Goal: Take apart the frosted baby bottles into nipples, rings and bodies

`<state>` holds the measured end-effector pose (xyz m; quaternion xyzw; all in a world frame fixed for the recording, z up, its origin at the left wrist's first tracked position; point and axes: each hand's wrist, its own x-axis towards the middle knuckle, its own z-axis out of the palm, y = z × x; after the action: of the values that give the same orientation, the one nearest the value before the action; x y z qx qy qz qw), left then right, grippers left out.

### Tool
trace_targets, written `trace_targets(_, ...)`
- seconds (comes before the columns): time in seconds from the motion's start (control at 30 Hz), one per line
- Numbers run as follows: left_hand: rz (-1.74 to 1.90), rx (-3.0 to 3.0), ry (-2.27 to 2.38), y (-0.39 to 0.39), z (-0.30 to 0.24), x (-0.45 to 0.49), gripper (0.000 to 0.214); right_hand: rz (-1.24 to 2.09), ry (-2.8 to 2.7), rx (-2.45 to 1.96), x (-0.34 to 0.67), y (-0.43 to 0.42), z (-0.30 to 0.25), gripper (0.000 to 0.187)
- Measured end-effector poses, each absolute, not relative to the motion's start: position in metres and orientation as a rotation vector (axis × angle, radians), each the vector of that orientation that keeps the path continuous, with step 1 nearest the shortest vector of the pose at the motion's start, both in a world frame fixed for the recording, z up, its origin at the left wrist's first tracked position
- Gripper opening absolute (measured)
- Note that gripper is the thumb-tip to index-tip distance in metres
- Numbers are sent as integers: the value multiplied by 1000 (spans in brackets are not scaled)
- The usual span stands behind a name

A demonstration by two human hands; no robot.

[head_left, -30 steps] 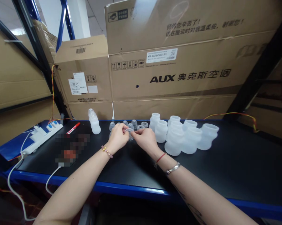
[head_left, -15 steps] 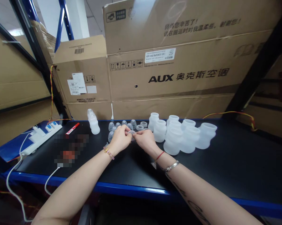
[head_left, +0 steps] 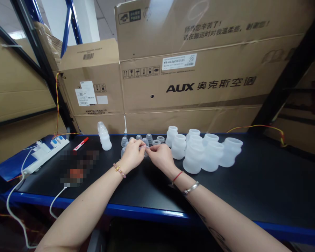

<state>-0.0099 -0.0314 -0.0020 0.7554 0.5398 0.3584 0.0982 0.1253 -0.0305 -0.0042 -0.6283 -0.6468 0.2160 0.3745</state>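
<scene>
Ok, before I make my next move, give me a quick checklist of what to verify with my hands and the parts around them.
1. Left hand and right hand both on the small clear piece: ok, fingertips meet at it.
2. Clear piece properly lined up: cannot tell, fingers cover much of it.
3. Loose rings near the right hand: ok, lying just beyond it.
4. All clear domes countable: not ok, the left hand hides some.
5. Frosted bottles uncapped: ok, standing in a group to the right.
6. Red marker away from the hands: ok, off to the left.
</scene>
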Motion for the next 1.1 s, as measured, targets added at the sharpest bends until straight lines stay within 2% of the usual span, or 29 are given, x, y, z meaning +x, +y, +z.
trace_targets(0.37,966,2277,1649,-36,3,-3,12,619,-1628,-1604,125,-29,-7,22)
trace_targets(0.57,1004,2243,1494,-32,-1,-9,13,598,-1599,-1605,128,-26,-6,23)
trace_targets(0.73,1020,2179,1515,-30,-4,-12,30,634,-1598,-1568,131,-23,-6,19)
trace_targets(1.1,1084,2136,1599,-33,1,-9,32,650,-1620,-1604,127,-29,0,18)
